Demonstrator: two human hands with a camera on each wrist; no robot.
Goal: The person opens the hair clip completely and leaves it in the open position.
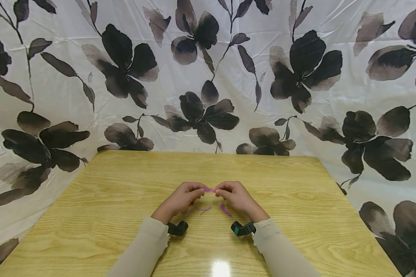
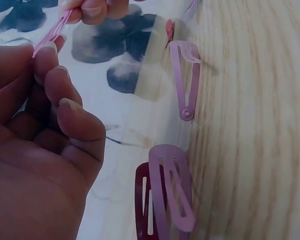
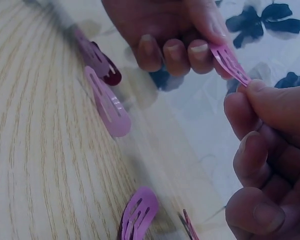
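A pink snap hair clip (image 1: 209, 190) is held up above the table between both hands. My left hand (image 1: 183, 197) pinches one end of it between thumb and fingers. At the other end, thumb and fingers of my right hand (image 1: 238, 197) pinch it too. The right wrist view shows the slotted side of this clip (image 3: 225, 59). Below the hands lies a pale pink clip (image 2: 179, 75). Nearer the left hand, another pale pink clip (image 2: 157, 192) overlaps a dark red clip (image 2: 139, 192). A brighter magenta clip (image 3: 148, 202) lies under the right hand.
The wooden table (image 1: 107, 215) stretches out on every side of the hands. A floral cloth (image 1: 208, 69) hangs behind it and along its sides. A small red piece (image 2: 169, 30), its kind unclear, shows beyond the clips. Dark bands (image 1: 178, 229) sit at both wrists.
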